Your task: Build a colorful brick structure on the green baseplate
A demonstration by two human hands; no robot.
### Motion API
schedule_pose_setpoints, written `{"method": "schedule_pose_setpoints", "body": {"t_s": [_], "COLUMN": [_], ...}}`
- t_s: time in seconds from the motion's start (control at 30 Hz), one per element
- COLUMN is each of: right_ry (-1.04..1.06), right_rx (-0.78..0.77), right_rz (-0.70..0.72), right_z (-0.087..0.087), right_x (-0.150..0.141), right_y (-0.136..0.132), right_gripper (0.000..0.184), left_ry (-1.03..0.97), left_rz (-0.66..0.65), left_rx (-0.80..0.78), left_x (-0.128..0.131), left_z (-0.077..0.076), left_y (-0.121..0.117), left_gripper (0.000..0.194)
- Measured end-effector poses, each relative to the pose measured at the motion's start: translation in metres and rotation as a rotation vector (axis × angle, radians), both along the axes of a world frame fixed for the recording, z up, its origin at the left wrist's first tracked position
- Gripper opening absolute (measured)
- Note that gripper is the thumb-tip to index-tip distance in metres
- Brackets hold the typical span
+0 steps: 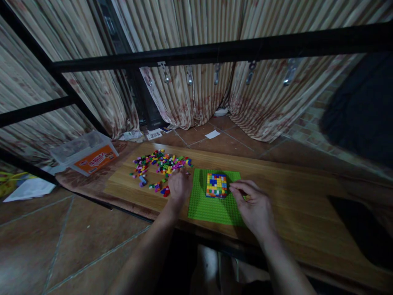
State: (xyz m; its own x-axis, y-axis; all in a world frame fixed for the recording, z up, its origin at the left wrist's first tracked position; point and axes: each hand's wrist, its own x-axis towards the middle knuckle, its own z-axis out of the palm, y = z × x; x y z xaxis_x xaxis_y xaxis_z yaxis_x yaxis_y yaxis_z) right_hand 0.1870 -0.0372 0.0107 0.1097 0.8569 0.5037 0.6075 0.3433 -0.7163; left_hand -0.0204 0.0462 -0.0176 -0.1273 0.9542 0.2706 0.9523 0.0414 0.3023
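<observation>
A block built of many coloured toy bricks [216,185] stands on a green studded baseplate [199,209], with blue, yellow and orange bricks on its top. Close to the block's right side is my right hand [254,207], thumb and forefinger pinched together; a speck of yellow shows by the curled fingers, too small to name. My left hand [179,185] is curled at the right edge of a pile of loose toy bricks [166,167], beside the baseplate's left edge. Its fingertips are hidden, so anything inside it is out of sight.
The wooden table [294,200] carries a dark flat object [359,229] at its right. A clear plastic box [89,153] with an orange label stands at the left. A black metal bar [196,53] with hanging clips crosses above, before striped curtains [190,28].
</observation>
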Motion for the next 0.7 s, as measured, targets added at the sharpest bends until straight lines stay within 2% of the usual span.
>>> {"method": "schedule_pose_setpoints", "body": {"t_s": [0.2,0.33,0.4,0.53,0.63,0.7], "right_ry": [0.004,-0.001,0.003,-0.001,-0.010,-0.009], "right_rx": [-0.012,-0.017,-0.018,-0.034,-0.059,-0.065], "right_rz": [-0.036,-0.040,-0.045,-0.042,-0.035,-0.031], "right_z": [0.001,0.003,0.003,0.002,0.002,0.002], "right_x": [0.001,0.000,0.000,-0.001,-0.002,-0.002], "right_y": [0.001,0.002,0.002,0.003,0.004,0.004], "right_gripper": [0.016,0.016,0.017,0.017,0.017,0.016], "left_ry": [-0.006,-0.042,-0.098,-0.288,-0.268,-0.233], "left_rz": [-0.022,-0.088,-0.140,-0.342,-0.496,-0.524], "left_rx": [-0.033,-0.012,0.022,0.182,0.228,0.224], "left_x": [-0.004,-0.009,-0.006,0.013,0.033,0.043], "left_z": [-0.009,-0.003,0.005,0.024,0.031,0.030], "left_y": [0.000,-0.007,-0.019,-0.058,-0.079,-0.083], "left_gripper": [0.025,0.021,0.016,0.010,0.010,0.010]}}
